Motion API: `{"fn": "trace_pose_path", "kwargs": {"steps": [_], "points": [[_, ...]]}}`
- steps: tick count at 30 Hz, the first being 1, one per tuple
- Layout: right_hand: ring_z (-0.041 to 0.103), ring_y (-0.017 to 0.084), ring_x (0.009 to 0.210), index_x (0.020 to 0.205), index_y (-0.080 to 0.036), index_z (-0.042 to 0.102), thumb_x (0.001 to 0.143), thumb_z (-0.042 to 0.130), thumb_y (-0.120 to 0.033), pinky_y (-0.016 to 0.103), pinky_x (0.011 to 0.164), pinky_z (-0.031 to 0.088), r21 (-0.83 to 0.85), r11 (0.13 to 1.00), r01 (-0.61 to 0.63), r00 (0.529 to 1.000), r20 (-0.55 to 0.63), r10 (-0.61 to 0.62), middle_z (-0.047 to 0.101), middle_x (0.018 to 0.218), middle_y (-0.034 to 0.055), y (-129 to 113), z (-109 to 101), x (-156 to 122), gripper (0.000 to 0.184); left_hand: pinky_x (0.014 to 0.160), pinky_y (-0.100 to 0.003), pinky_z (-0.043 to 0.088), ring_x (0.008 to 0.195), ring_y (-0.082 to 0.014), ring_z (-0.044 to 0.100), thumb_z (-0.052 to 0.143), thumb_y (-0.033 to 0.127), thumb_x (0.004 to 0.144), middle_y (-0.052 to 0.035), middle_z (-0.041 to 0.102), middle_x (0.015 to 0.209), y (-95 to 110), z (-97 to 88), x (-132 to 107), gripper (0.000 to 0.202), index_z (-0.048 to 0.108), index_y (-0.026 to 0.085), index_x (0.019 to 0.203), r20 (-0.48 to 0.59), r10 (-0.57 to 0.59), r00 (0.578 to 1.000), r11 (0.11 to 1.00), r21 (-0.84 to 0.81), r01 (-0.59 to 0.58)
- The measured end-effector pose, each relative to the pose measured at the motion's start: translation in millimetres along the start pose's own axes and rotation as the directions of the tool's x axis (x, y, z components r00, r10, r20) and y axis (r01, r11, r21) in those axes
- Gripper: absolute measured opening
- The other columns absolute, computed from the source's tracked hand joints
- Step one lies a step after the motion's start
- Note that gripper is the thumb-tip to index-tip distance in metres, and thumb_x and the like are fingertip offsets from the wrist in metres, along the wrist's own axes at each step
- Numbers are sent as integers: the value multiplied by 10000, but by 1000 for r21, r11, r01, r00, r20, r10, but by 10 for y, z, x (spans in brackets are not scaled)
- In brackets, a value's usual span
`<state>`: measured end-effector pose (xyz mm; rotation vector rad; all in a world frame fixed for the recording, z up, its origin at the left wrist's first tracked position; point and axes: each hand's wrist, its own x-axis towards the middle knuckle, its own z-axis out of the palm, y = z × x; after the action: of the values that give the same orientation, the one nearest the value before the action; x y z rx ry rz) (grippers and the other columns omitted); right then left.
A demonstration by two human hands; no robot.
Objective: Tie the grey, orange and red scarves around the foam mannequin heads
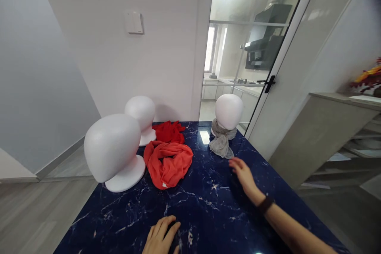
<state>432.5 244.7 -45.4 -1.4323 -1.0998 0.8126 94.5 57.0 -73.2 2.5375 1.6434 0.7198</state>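
My left hand (pixel 162 235) rests on the dark blue marbled table (pixel 202 210) near its front edge, fingers stretched out and holding nothing. Farther forward on the right, my right hand (pixel 242 172) reaches over the table, its fingers loosely extended just short of a grey scarf (pixel 222 147). That scarf is wrapped round the neck of a white foam mannequin head (pixel 229 111), one end hanging down onto the table. To the left lies a coral-red scarf (pixel 180 162) in a loose loop, with a darker red scarf (pixel 169 131) bunched behind it.
Two bare white mannequin heads stand at the left, a nearer one (pixel 111 147) and a farther one (pixel 141 113). Behind the table are a wall with a switch (pixel 135 23) and a glass door with a black handle (pixel 270 83). A shelf unit (pixel 321 139) stands at the right.
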Motion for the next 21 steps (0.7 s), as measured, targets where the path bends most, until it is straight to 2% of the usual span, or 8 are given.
{"fn": "trace_pose_path", "kwargs": {"steps": [1, 2, 4, 7, 10, 13, 17, 21], "points": [[626, 192, 718, 950, -153, 603, 708, 587, -438, 294, 646, 466, 30, 999, -13, 975, 222, 6, 677, 859, 94, -47, 25, -341, 374, 839, -346, 518, 1048, -237, 596, 582, 271, 773, -61, 634, 1165, 26, -64, 11, 400, 589, 302, 1171, 24, 17, 1000, 1000, -10, -17], [621, 180, 699, 915, -148, 611, 752, 572, -437, 297, 674, 466, 45, 999, -15, 900, 436, -6, 673, 785, 78, -115, 55, -674, 334, 870, -365, 506, 1082, -240, 577, 552, 250, 789, -68, 611, 1201, 61, -129, 21, 420, 564, 298, 1207, 47, 19, 999, 1000, -22, -18], [608, 155, 658, 913, -145, 619, 817, 540, -420, 291, 681, 467, 67, 996, -55, 683, 730, -11, 660, 727, 54, -294, 128, -1259, 302, 932, -409, 468, 1149, -246, 528, 484, 247, 835, -78, 563, 1260, 141, -245, 35, 424, 521, 293, 1255, 87, -10, 996, 998, -56, 15], [603, 128, 641, 944, -144, 622, 852, 522, -394, 273, 677, 473, 72, 994, -85, 435, 900, -28, 657, 748, 43, -555, 289, -1812, 285, 979, -455, 424, 1187, -243, 487, 430, 263, 872, -75, 535, 1273, 221, -337, 41, 385, 517, 291, 1247, 122, -60, 991, 987, -143, 77], [609, 113, 645, 958, -149, 613, 853, 525, -340, 251, 674, 478, 72, 997, -31, 309, 949, -59, 656, 767, 31, -673, 543, -2016, 236, 988, -438, 419, 1170, -221, 497, 427, 223, 866, -78, 538, 1246, 206, -346, 44, 352, 536, 258, 1199, 78, -91, 993, 953, -284, 110], [608, 100, 609, 925, -155, 590, 847, 509, -263, 212, 611, 466, 73, 997, 40, 330, 941, -82, 647, 727, 10, -651, 873, -2067, 157, 969, -386, 436, 1107, -188, 532, 397, 130, 840, -86, 566, 1167, 132, -355, 61, 325, 560, 209, 1109, -27, -132, 991, 897, -428, 108], [599, 90, 548, 857, -157, 580, 823, 478, -170, 171, 513, 425, -5, 983, 186, 495, 864, -90, 641, 694, -1, -544, 1278, -2115, 109, 844, -345, 481, 903, -165, 581, 379, 99, 812, -61, 597, 953, 28, -408, 88, 244, 578, 186, 922, -112, -202, 973, 857, -501, 120], [540, 74, 469, 826, -157, 600, 794, 460, -127, 172, 494, 401, -75, 954, 291, 629, 766, -132, 626, 667, -6, -467, 1470, -2194, 147, 784, -339, 484, 827, -164, 575, 393, 98, 783, -50, 593, 883, -32, -422, 98, 217, 577, 179, 866, -124, -246, 961, 849, -507, 151]]}}
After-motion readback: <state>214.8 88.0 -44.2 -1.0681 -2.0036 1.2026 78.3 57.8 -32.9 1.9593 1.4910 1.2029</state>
